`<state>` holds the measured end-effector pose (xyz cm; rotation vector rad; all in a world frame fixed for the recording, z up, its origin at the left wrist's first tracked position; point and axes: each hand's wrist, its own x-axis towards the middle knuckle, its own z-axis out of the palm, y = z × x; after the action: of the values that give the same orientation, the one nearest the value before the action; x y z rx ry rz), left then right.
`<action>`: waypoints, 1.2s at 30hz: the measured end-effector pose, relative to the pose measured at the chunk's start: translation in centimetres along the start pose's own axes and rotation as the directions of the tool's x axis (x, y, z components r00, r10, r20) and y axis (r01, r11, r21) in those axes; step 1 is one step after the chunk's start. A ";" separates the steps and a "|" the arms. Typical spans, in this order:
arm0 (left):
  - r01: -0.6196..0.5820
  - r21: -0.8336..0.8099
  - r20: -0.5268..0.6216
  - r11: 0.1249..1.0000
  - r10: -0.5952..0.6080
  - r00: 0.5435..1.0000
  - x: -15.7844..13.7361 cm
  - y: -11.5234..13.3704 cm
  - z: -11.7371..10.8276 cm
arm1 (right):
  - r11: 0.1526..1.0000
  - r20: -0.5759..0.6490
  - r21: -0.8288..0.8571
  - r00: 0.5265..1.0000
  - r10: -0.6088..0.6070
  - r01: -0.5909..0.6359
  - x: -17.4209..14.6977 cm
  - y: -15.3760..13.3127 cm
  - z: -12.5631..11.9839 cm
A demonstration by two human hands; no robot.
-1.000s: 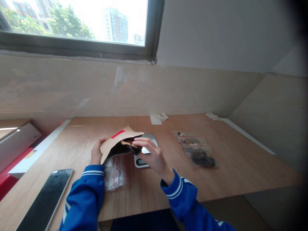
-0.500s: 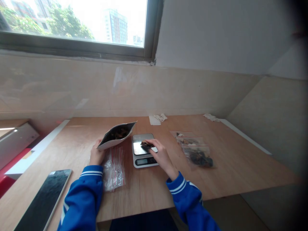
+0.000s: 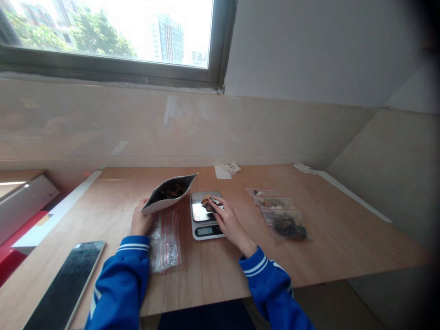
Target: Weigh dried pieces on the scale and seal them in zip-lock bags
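My left hand [image 3: 140, 221] is closed on the side of an upright pouch [image 3: 156, 208], whose mouth gapes open and shows dark brown dried pieces [image 3: 175, 189] inside. Right of it stands a small kitchen scale [image 3: 202, 215] with a shiny metal pan and a lit display too small to read. Over that pan, my right hand [image 3: 229, 223] pinches a few brown, curled dried pieces [image 3: 206, 201], which look like dried mushroom or peel. Whether they rest on the pan is hard to tell. Beneath my left wrist lies a stack of clear zip bags [image 3: 165, 243].
Filled zip bags [image 3: 287, 222] with dark and pale dried pieces lie on the right of the wooden table [image 3: 330, 243]. A phone or tablet [image 3: 65, 284] lies at the left front. Crumpled tissue [image 3: 233, 168] and white paper [image 3: 222, 173] lie near the wall.
My right hand has turned slightly over the pan, and more of the brown pieces shows beyond its fingertips. The pouch stays in my left hand. The whole view has shifted a little.
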<state>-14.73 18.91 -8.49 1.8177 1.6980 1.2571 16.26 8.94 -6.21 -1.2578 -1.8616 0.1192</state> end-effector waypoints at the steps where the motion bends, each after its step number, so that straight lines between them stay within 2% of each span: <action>1: -0.001 0.002 0.001 1.000 0.001 1.000 0.0 -0.1 0.0 | 1.000 -0.023 0.027 1.000 0.014 -0.013 0.0 0.0 0.0; 4: -0.005 0.013 0.001 1.000 0.005 1.000 0.1 -0.2 0.1 | 0.991 -0.090 0.108 0.992 0.086 -0.076 0.2 0.1 -0.2; 9: 0.005 0.029 0.013 1.000 -0.005 1.000 0.0 -0.1 0.0 | 0.964 -0.112 0.174 0.969 0.222 -0.201 0.3 0.5 -0.6; 15: 0.010 0.031 0.012 0.999 -0.010 1.000 0.0 0.1 -0.1 | 0.881 -0.192 0.250 0.871 0.452 -0.401 0.5 1.7 -0.2; 17: 0.008 0.027 0.016 1.000 -0.008 1.000 0.0 0.1 -0.1 | 0.899 -0.228 0.176 0.872 0.434 -0.401 0.9 2.1 0.2; 20: 0.024 0.029 0.017 0.999 -0.024 1.000 0.0 0.3 -0.1 | 0.941 -0.206 -0.025 0.923 0.324 -0.336 1.5 2.3 0.8; 23: 0.034 0.022 0.003 0.999 -0.034 0.999 0.0 0.4 -0.1 | 0.940 -0.187 -0.157 0.944 0.273 -0.303 1.8 1.9 1.1; 26: 0.015 0.011 0.001 1.000 -0.015 1.000 0.0 0.4 -0.1 | 0.951 -0.140 -0.193 0.966 0.218 -0.243 1.8 1.0 0.8; 30: 0.014 0.019 0.020 1.000 -0.014 1.000 0.1 0.2 -0.1 | 0.971 0.063 -0.218 0.992 0.110 -0.094 1.6 -0.2 0.4; 32: 0.015 0.020 0.024 1.000 -0.016 1.000 0.0 0.2 -0.1 | 0.970 0.074 -0.226 0.992 0.107 -0.088 1.7 -0.5 0.3; 36: 0.007 0.007 0.022 1.000 -0.007 1.000 0.0 0.4 -0.1 | 0.976 0.004 -0.175 0.991 0.132 -0.130 2.1 -0.9 -0.1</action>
<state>-14.58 18.74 -8.13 1.8210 1.6977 1.2252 15.42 10.14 -4.48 -1.5045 -1.8328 0.0365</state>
